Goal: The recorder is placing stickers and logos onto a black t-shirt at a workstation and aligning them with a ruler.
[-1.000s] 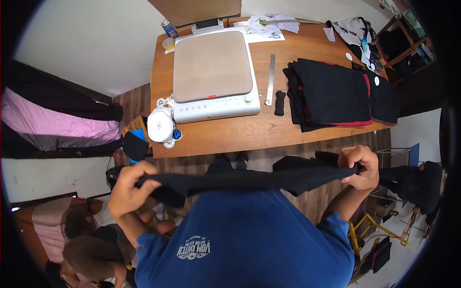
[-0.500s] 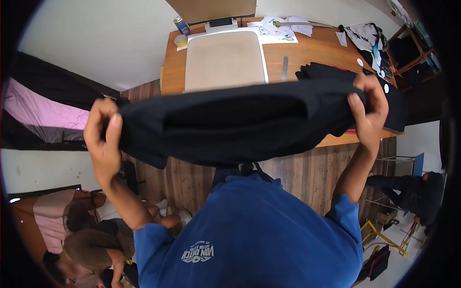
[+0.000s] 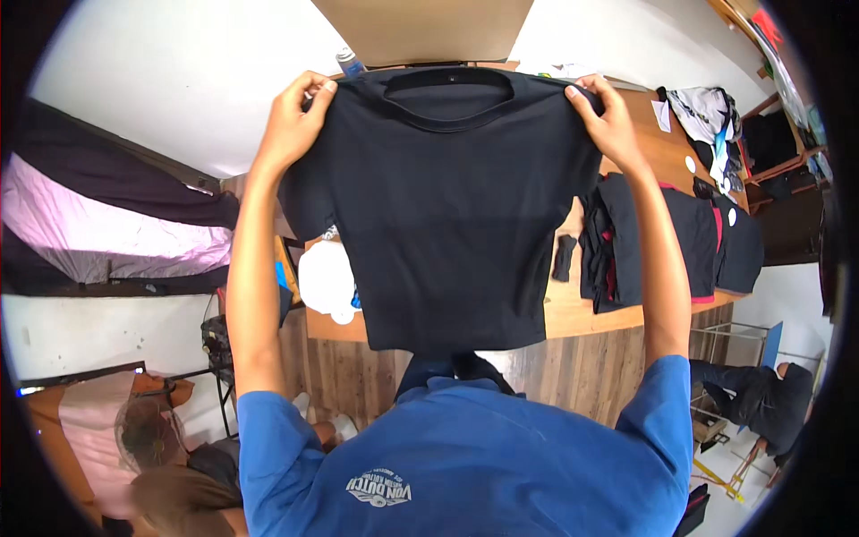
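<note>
A black T-shirt hangs spread out in front of me, its round neckline at the top and its hem toward me. My left hand pinches the shirt at its left shoulder, thumb on the near side. At the right shoulder, my right hand grips the cloth the same way. Both arms are stretched forward, and the shirt hides much of the wooden table beneath it.
Right of the shirt lie folded black garments with red edges. A white bundle sits at the table's left, and a spray can stands behind. People are nearby at lower left and right.
Both hands have moved farther away and closer together. The shirt, bunched and stretched sideways before, now hangs open at full length. My view has shifted, showing more of the table's near part.
</note>
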The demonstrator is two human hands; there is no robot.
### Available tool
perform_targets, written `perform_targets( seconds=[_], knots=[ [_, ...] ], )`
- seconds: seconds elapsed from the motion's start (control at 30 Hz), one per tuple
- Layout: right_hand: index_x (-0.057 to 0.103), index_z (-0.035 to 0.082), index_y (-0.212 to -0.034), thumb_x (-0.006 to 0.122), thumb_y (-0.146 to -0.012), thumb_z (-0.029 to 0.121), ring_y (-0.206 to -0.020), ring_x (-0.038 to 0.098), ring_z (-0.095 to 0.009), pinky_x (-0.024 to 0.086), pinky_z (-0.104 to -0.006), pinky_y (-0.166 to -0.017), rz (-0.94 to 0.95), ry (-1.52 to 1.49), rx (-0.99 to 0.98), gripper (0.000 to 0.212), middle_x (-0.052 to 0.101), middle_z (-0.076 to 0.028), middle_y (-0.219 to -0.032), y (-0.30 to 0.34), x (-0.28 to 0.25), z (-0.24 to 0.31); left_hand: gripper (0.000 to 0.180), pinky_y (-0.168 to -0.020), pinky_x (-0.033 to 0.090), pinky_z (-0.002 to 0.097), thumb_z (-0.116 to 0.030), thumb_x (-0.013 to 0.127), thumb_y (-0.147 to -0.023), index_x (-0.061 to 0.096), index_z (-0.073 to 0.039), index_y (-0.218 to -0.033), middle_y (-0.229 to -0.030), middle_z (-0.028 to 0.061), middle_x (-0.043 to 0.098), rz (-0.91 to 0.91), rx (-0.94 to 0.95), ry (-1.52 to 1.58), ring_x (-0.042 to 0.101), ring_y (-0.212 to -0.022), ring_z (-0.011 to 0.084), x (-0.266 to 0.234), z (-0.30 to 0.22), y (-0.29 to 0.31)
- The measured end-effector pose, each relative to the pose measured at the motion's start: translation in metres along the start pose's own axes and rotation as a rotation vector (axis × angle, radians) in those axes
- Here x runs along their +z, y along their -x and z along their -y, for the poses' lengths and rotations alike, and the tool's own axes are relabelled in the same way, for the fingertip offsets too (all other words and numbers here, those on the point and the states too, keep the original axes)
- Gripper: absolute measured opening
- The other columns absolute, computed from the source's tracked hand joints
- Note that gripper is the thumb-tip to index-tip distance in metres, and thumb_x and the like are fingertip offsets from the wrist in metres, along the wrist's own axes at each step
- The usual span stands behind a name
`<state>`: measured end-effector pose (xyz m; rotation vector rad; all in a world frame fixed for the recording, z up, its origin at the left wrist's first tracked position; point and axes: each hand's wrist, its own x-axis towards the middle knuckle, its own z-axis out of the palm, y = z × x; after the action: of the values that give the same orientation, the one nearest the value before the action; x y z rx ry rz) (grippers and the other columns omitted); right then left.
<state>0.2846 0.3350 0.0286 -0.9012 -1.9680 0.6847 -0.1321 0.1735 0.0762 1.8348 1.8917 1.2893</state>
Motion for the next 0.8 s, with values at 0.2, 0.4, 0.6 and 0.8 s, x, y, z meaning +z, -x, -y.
perform_targets(
  seconds=[0.2,0.4,0.6,0.8],
  knots=[
    [0.063,0.003,-0.110,0.070,-0.100,0.021,-0.102,0.057,-0.016,0.045,-0.0295,-0.095,0.048,0.070,0.202,0.022,0.063,-0.005,-0.103,-0.043,0.075,-0.160,0.021,-0.078,0.050,0.0324,-0.020,0.065,-0.102,0.068,0.001,-0.105,-0.089,0.0085,0.070,0.045,-0.082,-0.014,0.061,-0.082,0.0160,0.094,0.135,-0.063],
    [0.069,0.002,-0.111,0.075,-0.094,0.020,-0.109,0.070,-0.029,0.050,-0.0372,-0.096,0.040,0.184,0.455,0.025,0.075,-0.016,-0.112,-0.034,0.155,-0.206,0.020,-0.082,0.051,0.0420,-0.019,0.069,-0.098,0.066,0.001,-0.098,-0.096,0.0190,0.068,0.018,-0.091,-0.128,0.067,-0.092,0.0352,0.167,0.244,-0.059],
    [0.066,0.000,-0.111,0.067,-0.098,0.009,-0.118,0.068,-0.029,0.049,-0.0364,-0.103,0.070,-0.034,0.288,0.016,0.071,-0.014,-0.129,-0.038,0.189,-0.226,0.012,-0.087,0.053,0.0397,-0.008,0.067,-0.098,0.064,0.003,-0.097,-0.116,0.0204,0.068,0.010,-0.052,0.003,0.068,-0.099,0.0324,0.191,0.274,-0.050],
    [0.063,-0.002,-0.109,0.064,-0.099,0.007,-0.110,0.071,-0.030,0.051,-0.0357,-0.098,0.075,0.024,0.255,0.013,0.073,-0.016,-0.121,-0.041,0.196,-0.240,0.013,-0.089,0.053,0.0353,-0.008,0.067,-0.099,0.067,0.004,-0.102,-0.116,0.0174,0.070,-0.037,-0.018,-0.038,0.069,-0.101,0.0308,0.197,0.283,-0.053]
  ],
)
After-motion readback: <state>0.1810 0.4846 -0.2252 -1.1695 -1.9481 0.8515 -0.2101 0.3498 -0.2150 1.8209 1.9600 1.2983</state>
